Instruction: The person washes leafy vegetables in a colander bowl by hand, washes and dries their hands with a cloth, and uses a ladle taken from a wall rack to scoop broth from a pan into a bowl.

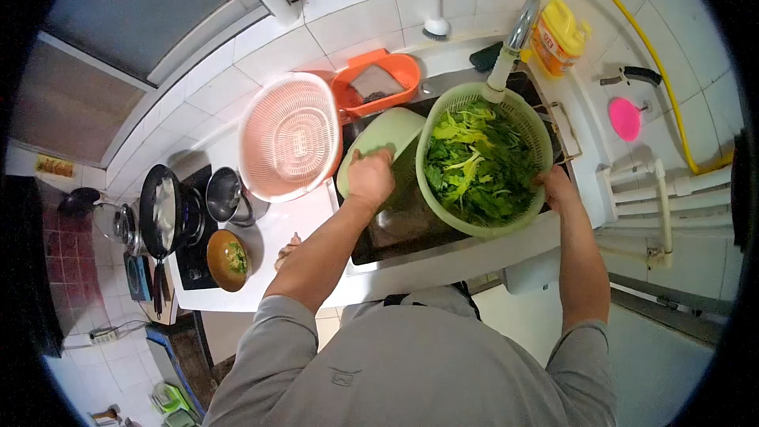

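Note:
A pale green colander full of leafy greens is over the sink, below the faucet. My right hand is closed on its right rim. To its left, a pale green basin stands tilted on its side over the sink, close against the colander. My left hand grips the basin, its fingers curled at the near side and partly hidden. The dark sink shows beneath both.
Left of the sink stand a pink and white colander, an orange basket, a metal pot, a brown bowl with chopped food, a ginger piece and a frying pan. A yellow jug is behind the faucet.

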Available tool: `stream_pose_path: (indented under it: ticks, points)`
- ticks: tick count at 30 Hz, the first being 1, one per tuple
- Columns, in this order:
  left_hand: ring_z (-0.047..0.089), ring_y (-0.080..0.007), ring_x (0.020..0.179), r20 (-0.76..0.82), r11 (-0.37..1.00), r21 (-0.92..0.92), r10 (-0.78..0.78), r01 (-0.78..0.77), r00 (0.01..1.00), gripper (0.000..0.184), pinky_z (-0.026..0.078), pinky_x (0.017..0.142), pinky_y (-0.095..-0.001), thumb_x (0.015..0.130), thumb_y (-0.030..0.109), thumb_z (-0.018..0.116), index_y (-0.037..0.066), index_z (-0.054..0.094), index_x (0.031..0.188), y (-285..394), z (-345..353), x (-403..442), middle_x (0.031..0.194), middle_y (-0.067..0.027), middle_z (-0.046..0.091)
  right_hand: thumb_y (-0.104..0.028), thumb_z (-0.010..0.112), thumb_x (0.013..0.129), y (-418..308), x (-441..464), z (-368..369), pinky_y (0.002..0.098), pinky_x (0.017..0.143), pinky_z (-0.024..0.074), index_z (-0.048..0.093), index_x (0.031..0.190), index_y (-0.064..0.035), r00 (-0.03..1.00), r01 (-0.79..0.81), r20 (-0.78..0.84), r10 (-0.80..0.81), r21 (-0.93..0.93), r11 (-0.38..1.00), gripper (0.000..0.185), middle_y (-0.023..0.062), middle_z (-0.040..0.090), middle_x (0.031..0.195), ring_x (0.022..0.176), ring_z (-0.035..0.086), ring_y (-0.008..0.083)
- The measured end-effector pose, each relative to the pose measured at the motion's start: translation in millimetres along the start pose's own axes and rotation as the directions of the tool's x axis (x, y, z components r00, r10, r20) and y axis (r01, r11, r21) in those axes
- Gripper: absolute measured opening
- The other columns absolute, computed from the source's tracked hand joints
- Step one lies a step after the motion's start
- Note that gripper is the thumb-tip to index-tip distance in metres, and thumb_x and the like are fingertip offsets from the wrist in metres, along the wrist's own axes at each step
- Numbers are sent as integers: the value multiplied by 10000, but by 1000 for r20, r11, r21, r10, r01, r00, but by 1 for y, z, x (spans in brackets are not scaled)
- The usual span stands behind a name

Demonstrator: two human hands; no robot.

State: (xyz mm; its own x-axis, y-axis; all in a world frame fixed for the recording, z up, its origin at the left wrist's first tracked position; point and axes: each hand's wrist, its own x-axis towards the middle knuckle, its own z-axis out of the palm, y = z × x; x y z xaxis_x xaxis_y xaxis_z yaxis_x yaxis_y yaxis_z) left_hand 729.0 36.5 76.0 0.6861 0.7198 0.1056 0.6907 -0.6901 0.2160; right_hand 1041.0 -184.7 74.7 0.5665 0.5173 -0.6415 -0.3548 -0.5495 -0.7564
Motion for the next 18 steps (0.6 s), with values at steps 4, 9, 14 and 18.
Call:
stream_pose_path:
  ticks: [4,9,14,18]
  points:
    - [630,-301,835,-20,1000,16,27,-26,999,350,402,969,-466,695,20,539,101,605,1029,1,-6,0,890,-120,650,54,515,735,18,21,-13,413,570,527,473,1052,53,1000,5,12,-4,-46,999,320,164,536,945,763,585,284]
    - [628,-301,825,-44,997,32,66,-65,997,347,403,967,-463,694,20,540,106,598,1025,3,-14,1,885,-120,647,15,563,716,41,36,-24,343,413,408,538,927,4,998,63,-10,-62,56,996,213,100,539,743,550,516,210]
    - [625,-307,817,-41,997,27,80,-79,996,332,409,956,-454,690,23,545,100,594,1010,5,-14,5,882,-120,647,6,551,722,28,10,-21,348,416,413,538,899,23,997,73,3,-74,91,993,178,92,517,744,560,513,222]
    - [623,-308,817,-42,995,42,92,-90,995,327,416,937,-440,689,27,547,99,595,1004,4,-13,5,885,-121,647,7,535,704,18,-9,-15,369,426,453,527,885,38,995,90,-43,-88,59,994,183,101,522,761,568,522,232]
